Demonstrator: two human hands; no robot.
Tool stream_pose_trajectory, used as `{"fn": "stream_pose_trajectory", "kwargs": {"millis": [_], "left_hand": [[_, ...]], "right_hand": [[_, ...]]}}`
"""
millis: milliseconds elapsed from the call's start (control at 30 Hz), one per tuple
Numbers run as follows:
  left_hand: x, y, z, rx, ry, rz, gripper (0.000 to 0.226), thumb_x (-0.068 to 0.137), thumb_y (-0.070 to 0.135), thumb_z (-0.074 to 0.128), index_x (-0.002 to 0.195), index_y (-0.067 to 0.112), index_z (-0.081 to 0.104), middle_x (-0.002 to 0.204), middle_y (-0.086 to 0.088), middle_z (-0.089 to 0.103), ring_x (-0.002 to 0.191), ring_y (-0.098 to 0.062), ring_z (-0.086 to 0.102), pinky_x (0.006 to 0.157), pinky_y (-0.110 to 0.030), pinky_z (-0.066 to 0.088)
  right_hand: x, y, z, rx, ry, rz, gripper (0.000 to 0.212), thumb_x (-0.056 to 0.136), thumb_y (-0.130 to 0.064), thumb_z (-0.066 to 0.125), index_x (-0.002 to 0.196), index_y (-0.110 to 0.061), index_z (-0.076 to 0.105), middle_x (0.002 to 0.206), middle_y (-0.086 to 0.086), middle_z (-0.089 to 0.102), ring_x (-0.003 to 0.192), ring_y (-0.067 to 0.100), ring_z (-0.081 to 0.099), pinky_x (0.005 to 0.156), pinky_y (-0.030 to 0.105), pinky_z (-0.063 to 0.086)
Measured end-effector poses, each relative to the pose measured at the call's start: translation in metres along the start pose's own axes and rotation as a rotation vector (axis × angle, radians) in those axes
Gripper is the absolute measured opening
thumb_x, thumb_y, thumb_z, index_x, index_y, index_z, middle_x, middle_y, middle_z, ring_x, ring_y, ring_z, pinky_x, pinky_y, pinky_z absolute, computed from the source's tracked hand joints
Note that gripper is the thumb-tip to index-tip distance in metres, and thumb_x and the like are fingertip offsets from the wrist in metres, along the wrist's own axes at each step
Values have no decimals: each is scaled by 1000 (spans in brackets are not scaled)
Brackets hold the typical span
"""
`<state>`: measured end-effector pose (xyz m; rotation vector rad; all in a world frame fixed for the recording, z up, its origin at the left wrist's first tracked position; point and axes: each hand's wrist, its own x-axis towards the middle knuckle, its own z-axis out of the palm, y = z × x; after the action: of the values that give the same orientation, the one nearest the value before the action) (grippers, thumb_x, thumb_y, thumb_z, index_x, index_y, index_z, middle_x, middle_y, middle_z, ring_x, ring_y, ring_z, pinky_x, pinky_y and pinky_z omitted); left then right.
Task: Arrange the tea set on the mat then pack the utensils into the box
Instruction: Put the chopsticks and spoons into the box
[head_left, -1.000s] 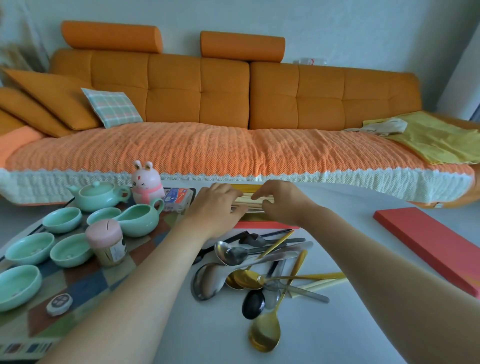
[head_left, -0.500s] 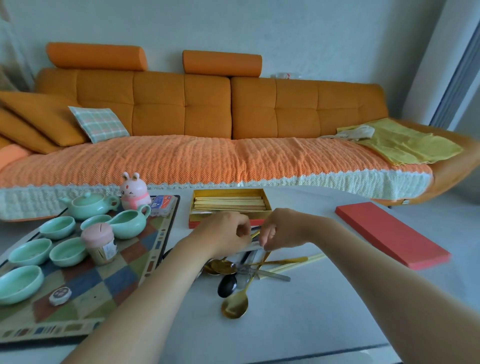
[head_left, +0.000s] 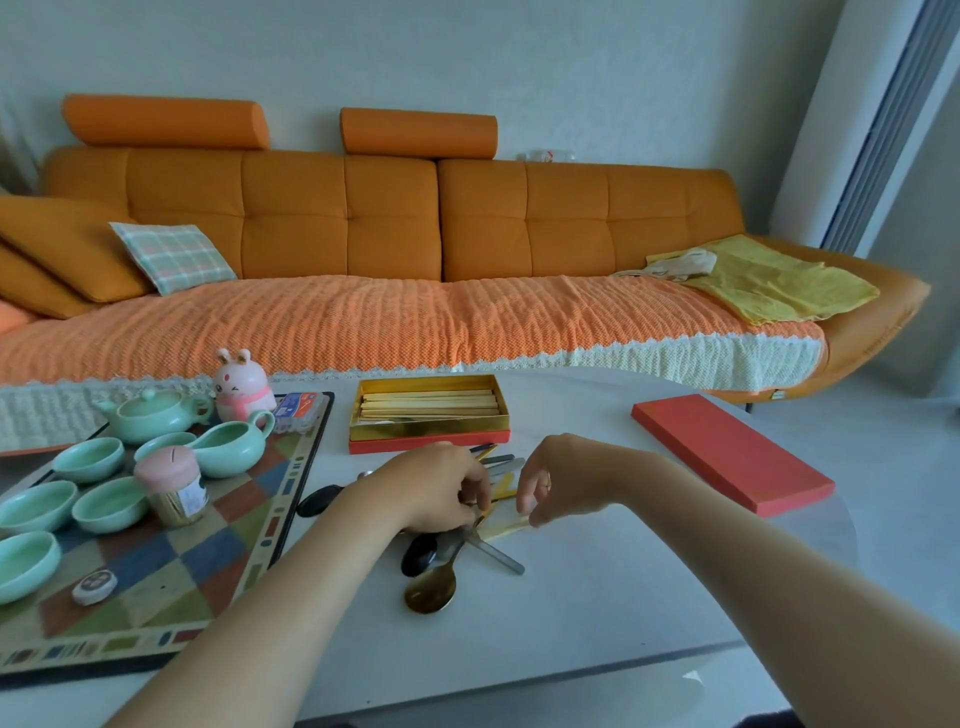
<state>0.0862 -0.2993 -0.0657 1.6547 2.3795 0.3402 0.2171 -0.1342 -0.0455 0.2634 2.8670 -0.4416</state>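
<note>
The open box stands on the white tabletop beyond the hands. It is shallow and rectangular, red card outside and shiny gold inside. Pale flat chopsticks lie side by side along its length in the far part, and the nearer strip shows gold lining. Its flat red lid lies well apart to the right.

On the chequered mat at the left sit glossy mint-green tea things: a lidded teapot, a spouted pitcher and round shallow cups. Among them stand a pink-capped toothpick jar and a pink rabbit figure. A small round disc lies near the mat's front.

The utensil pile lies between the box and the viewer, just right of the mat, and includes a gold spoon, a black spoon and a steel handle. Both hands cover most of it. The right hand has a narrow grip, its fingertips pinching the end of a loose chopstick at the pile's edge. The left hand curls its fingers down into the handles. I cannot tell whether its grip has closed on one.

Behind the tabletop runs an orange tufted sofa under a knitted orange cover, with a plaid cushion and a yellow cloth.
</note>
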Motion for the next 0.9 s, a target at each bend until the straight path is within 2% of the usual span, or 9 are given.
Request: {"fn": "stream_pose_trajectory", "kwargs": {"millis": [133,267,467,533,600,667,733,800,900], "left_hand": [[0,8,1,-17,-12,11,16,80,39,71,95,36,71,99,15,57,91,-5,56,79,-33,55],[0,15,3,-14,-29,-5,33,77,55,71,103,34,73,102,15,59,95,-6,56,78,-29,54],[3,14,2,-183,13,-44,20,90,40,67,107,32,72,99,14,65,91,-7,60,74,-24,49],[4,9,-4,-226,87,-82,12,91,41,65,100,35,72,91,15,66,84,-9,62,68,-28,50],[6,1,-11,-256,223,-131,8,93,40,62,94,36,69,84,11,67,74,-16,63,64,-36,49],[6,-7,-17,-349,380,-185,7,95,36,60,94,34,67,84,8,67,72,-16,62,67,-37,51],[6,-13,-22,-415,517,-241,8,97,35,58,96,32,65,86,7,65,72,-13,61,69,-34,50],[6,-19,-26,-457,597,-305,9,97,35,58,97,30,65,85,8,61,68,-14,58,61,-30,45],[6,-25,-29,-634,647,-342,8,95,33,60,99,28,65,91,3,65,80,-17,63,63,-31,50]], "right_hand": [[2,-2,5,-45,2,6,19,80,-39,79,97,-30,77,80,-21,61,77,2,56,67,18,42],[4,-2,5,-69,-46,26,17,84,-39,75,97,-28,74,90,-14,63,89,10,59,71,21,41],[4,-2,-5,54,24,10,8,89,-33,71,96,-28,71,93,-15,65,87,4,60,76,23,42],[6,-2,-9,106,145,-11,5,88,-31,72,91,-31,69,90,-17,63,86,3,59,74,23,43],[14,1,-10,50,435,-51,9,85,-30,74,92,-28,69,90,-14,59,87,7,57,74,23,42],[22,2,-10,-3,754,-98,9,84,-28,75,88,-24,69,90,-8,56,86,12,54,73,25,42],[28,-4,-11,62,913,-125,7,85,-23,73,83,-20,68,86,-6,56,81,12,51,67,20,40],[35,-12,-12,134,928,-78,6,87,-24,71,85,-19,68,85,-6,56,78,10,50,63,13,35],[46,-28,-15,404,698,74,18,92,-37,65,102,-23,70,89,-7,64,73,7,57,59,16,38]]}}
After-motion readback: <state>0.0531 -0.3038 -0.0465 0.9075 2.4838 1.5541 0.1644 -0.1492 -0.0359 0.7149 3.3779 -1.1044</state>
